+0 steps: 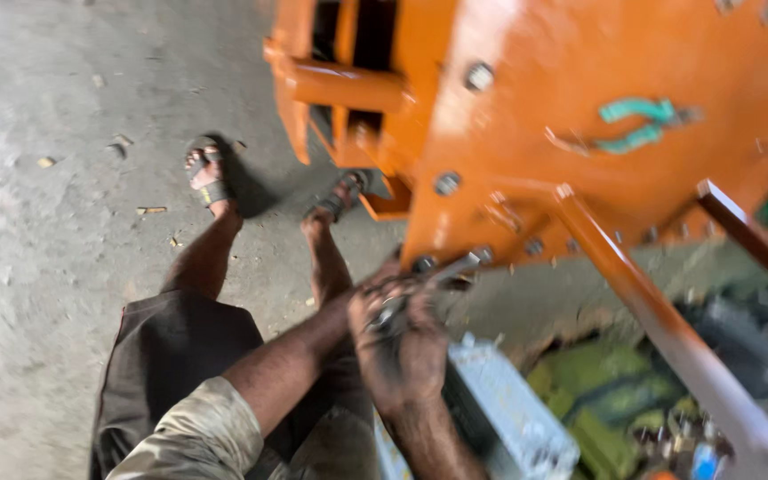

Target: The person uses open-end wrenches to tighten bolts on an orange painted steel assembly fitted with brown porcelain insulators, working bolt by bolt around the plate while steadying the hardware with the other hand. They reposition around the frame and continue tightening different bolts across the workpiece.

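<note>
Motion blurs the view. My left hand (pixel 380 289) and my right hand (pixel 406 356) are clasped together just below the bottom edge of a big orange metal machine panel (pixel 562 133). Both grip a grey metal wrench (pixel 452 268) whose head points up at a row of bolts (pixel 425 264) along the panel's lower rim. My right hand lies over the left and hides most of its fingers. Both hands are dark with grime. My left arm has a camouflage sleeve (pixel 197 436).
My legs in dark shorts stretch forward, sandalled feet (pixel 208 173) on the grey concrete floor (pixel 37 249). An orange bracket (pixel 340 84) juts out by the feet. A slanted brown steel bar (pixel 660 329) crosses at right. A pale ribbed metal box (pixel 508 409) and green parts (pixel 597 391) lie beneath.
</note>
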A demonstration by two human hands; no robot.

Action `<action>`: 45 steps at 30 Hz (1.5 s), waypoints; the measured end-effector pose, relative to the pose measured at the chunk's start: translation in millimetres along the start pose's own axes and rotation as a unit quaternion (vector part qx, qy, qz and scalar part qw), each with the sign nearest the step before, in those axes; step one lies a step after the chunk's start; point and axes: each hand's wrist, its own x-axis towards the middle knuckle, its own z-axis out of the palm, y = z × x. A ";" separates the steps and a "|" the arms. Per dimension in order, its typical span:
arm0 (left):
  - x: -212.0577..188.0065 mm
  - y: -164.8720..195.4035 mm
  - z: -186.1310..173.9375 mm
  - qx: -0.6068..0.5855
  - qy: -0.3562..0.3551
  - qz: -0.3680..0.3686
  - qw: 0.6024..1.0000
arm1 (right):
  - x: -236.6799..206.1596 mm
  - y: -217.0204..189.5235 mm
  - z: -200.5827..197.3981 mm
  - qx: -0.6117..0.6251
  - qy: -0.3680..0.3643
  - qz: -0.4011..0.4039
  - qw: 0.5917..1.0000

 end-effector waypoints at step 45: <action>8.5 3.7 49.4 0.164 0.010 -0.025 0.986 | 46.2 11.2 -89.7 -0.507 0.302 -0.436 0.679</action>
